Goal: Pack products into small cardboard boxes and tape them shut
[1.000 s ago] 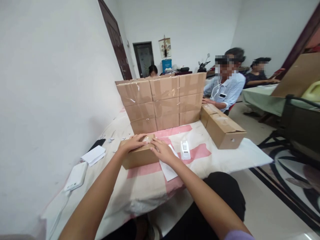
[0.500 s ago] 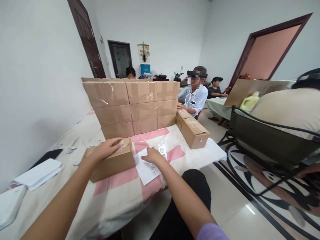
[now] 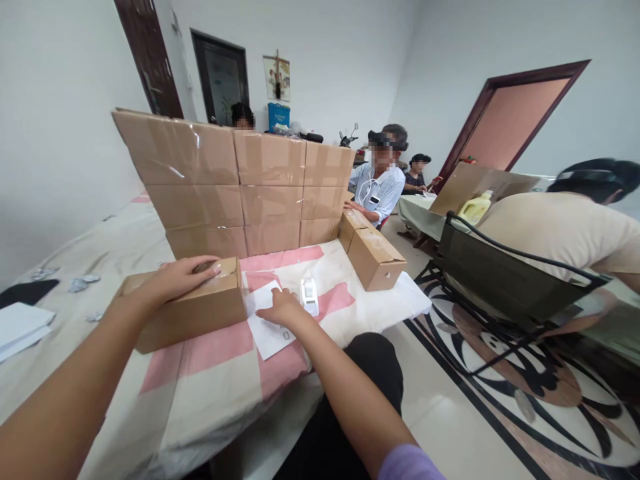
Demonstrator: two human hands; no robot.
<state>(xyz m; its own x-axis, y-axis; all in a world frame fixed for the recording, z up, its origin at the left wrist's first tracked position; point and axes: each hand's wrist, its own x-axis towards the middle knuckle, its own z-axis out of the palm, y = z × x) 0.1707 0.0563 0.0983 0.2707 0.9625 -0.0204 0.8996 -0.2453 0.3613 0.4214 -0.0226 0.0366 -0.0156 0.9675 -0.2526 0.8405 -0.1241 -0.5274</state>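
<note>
My left hand lies over the top of a closed cardboard box on the table, with its fingers stretched toward the right end. To the right of that box, a white sheet of paper with small printed outlines lies on the cloth. Over the sheet is my right hand, thumb and forefinger apart, with nothing seen between them; whether it touches the paper I cannot tell. A white tape dispenser stands just right of my right hand.
Taped cardboard boxes form a wall across the table. Two more boxes stand in line at the right. Crumpled scraps and white papers lie left. People sit nearby, one in a dark folding chair.
The view has shifted, so the table's things appear further left. Both hands keep nearly the same places by the box and paper. The head of the person in the folding chair now shows more.
</note>
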